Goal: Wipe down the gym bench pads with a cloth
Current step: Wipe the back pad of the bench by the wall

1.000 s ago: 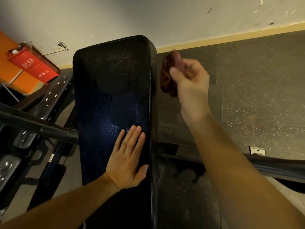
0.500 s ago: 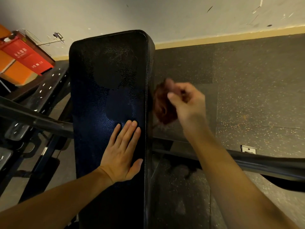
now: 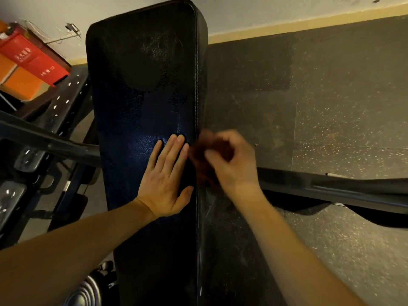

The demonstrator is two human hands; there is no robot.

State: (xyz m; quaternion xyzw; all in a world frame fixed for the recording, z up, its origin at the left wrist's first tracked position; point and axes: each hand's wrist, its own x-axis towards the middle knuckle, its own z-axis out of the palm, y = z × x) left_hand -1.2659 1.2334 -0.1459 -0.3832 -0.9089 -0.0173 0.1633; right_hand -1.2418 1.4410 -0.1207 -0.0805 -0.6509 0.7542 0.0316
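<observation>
A long black bench pad (image 3: 141, 89) runs from the bottom of the view up toward the wall. My left hand (image 3: 165, 177) lies flat on the pad's top, near its right edge, fingers straight. My right hand (image 3: 231, 164) grips a bunched dark red cloth (image 3: 203, 160) against the pad's right side face, level with my left hand. The cloth and right hand are motion-blurred, and my fingers cover part of the cloth.
A black metal bar (image 3: 331, 191) crosses under the bench from right to left. Dark rack frames (image 3: 66, 100) and weight plates (image 3: 11, 195) stand to the left. A red box (image 3: 33, 60) sits at the left by the wall. Speckled rubber floor (image 3: 331, 107) spreads to the right.
My right hand has swept the cloth down the pad's right side, from near the top end to level with my left hand. The left hand stayed flat on the pad.
</observation>
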